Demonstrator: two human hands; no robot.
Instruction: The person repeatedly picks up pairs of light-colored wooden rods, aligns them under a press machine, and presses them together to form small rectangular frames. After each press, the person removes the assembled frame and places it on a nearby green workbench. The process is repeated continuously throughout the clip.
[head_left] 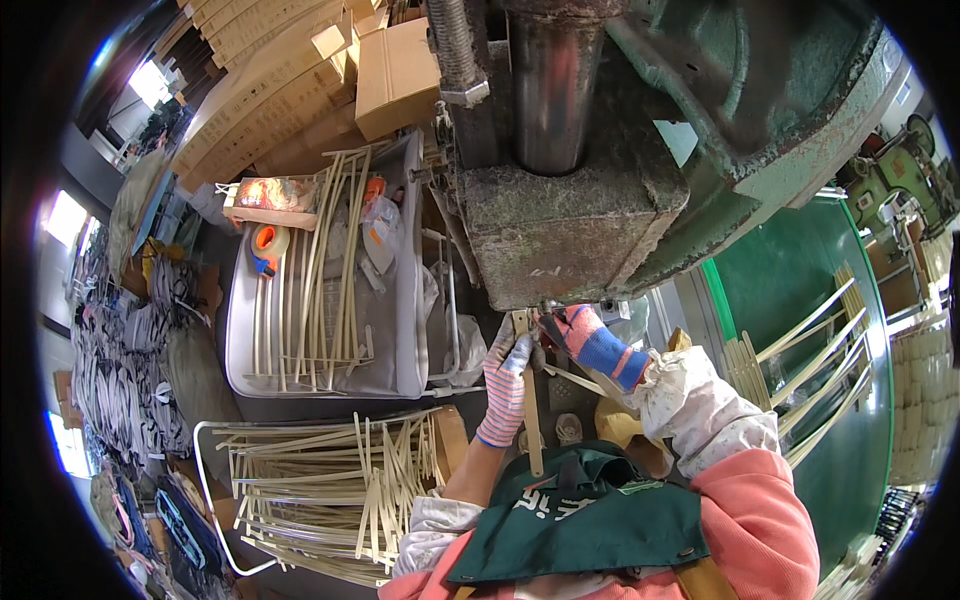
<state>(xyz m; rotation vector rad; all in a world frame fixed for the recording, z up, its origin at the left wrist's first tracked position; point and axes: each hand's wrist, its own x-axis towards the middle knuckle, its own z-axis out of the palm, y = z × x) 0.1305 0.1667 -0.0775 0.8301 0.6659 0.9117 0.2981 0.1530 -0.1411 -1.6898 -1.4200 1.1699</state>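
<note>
My left hand (pixel 506 385), in a pink-and-grey striped glove, is closed on a flat cream strip (pixel 531 425). The strip's upper end lies just under the press head (pixel 575 235), and its lower end points back toward my apron. Close beside it, my right hand (pixel 588 340), in a pink-and-blue glove, has its fingers bent in at the lower edge of the press head. Dark fingertips and shadow hide what that hand pinches. A small metal tool piece (pixel 547 306) sticks down from the press head right above my fingers.
At the left, a grey tub (pixel 408 340) holds cream strips, an orange tape dispenser (pixel 268 246) and plastic bags. Below it, a white-framed rack carries a heap of strips (pixel 320 490). A green table (pixel 770 270) with bundled strips stands right; cardboard boxes (pixel 395 80) stack behind.
</note>
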